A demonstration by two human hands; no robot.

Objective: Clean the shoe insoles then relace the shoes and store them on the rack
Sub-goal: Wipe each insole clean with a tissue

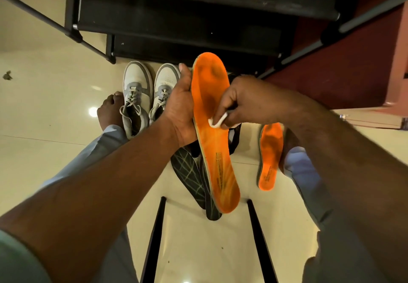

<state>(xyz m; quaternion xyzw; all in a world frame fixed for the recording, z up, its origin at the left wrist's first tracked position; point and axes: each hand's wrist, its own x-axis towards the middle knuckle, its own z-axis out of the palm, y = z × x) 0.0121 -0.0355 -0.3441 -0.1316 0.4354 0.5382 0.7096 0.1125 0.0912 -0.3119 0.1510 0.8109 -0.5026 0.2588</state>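
Observation:
My left hand (180,106) grips an orange insole (213,141) by its left edge and holds it up, toe end away from me. My right hand (234,103) pinches a small white wipe (217,121) and presses it on the insole's middle. A second orange insole (270,156) lies on the floor by my right leg. Two dark insoles (189,176) with pale line patterns lie on the floor under the held one. A pair of grey and white sneakers (138,95) stands on the floor to the left, laces loose. The black shoe rack (176,19) stands ahead.
My bare left foot (109,110) rests beside the left sneaker. Black chair legs (154,238) frame the glossy cream floor below me. A dark red surface (331,61) and a rack pole (309,48) lie to the right. A small scrap (7,75) lies at far left.

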